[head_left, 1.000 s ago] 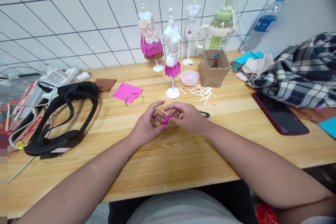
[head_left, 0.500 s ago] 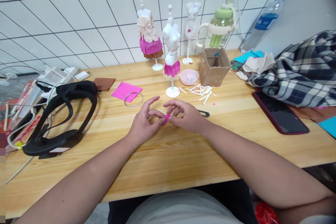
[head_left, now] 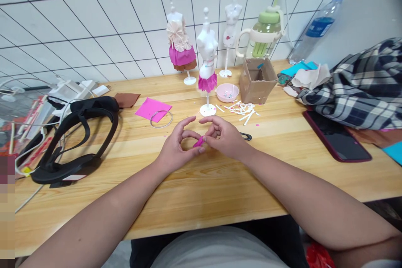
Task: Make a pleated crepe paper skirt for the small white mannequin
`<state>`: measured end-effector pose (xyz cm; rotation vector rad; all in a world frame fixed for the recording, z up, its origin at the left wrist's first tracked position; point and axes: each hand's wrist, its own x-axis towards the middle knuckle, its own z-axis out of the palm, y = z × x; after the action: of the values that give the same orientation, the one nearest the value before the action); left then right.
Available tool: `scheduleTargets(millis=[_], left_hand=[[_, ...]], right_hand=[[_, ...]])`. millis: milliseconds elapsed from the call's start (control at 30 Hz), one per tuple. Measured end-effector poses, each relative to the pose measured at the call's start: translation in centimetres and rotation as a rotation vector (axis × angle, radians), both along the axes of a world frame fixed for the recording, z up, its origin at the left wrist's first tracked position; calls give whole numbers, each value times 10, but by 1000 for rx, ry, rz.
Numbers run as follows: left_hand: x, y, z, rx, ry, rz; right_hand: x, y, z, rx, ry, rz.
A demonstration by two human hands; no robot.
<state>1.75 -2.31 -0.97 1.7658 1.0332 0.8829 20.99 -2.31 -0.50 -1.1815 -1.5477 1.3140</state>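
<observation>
Near the middle of the table, a small strip of magenta material, paper or cloth, is held between my two hands. My right hand pinches its upper end between thumb and forefinger. Around its other end curve the thumb and forefinger of my left hand, the thumb just below the strip. Just behind my hands stands a white mini dress form wearing a short magenta skirt. A magenta sheet lies beyond my left hand, a metal ring partly on it. Black-handled scissors show partly behind my right wrist.
Two more dress forms, one dressed and one white, stand by the tiled wall. A pink bowl of beads, paper scraps and a cardboard box are behind right. A phone lies right, a black headset left.
The magenta strip has turned and now slants down to the left. My left thumb has slid right and opened slightly from the forefinger. The view has shifted a little.
</observation>
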Motion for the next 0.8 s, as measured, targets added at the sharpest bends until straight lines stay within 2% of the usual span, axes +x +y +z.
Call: scheduleTargets(millis=[133, 233, 300, 367, 467, 533, 600, 733, 800], left_hand=[[5, 1, 1, -26, -55, 111], [6, 0, 4, -117, -134, 118], [5, 0, 4, -139, -140, 120], [3, 0, 4, -150, -128, 130], [0, 1, 4, -171, -125, 148], [-1, 1, 4, -181, -133, 154], [-1, 1, 6, -190, -137, 154], [-1, 0, 7, -199, -143, 143], [-1, 0, 7, -199, -152, 132]], right_hand=[[-4, -2, -2, 24, 23, -23], [-3, 0, -1, 20, 30, 8], [3, 2, 2, 51, -50, 47], [14, 6, 5, 182, -257, 43], [33, 12, 7, 372, -751, -52], [43, 15, 5, 334, -1029, -98], [47, 17, 1, 260, -1168, -91], [44, 18, -1, 223, -1152, 9], [39, 18, 2, 200, -1071, -3]])
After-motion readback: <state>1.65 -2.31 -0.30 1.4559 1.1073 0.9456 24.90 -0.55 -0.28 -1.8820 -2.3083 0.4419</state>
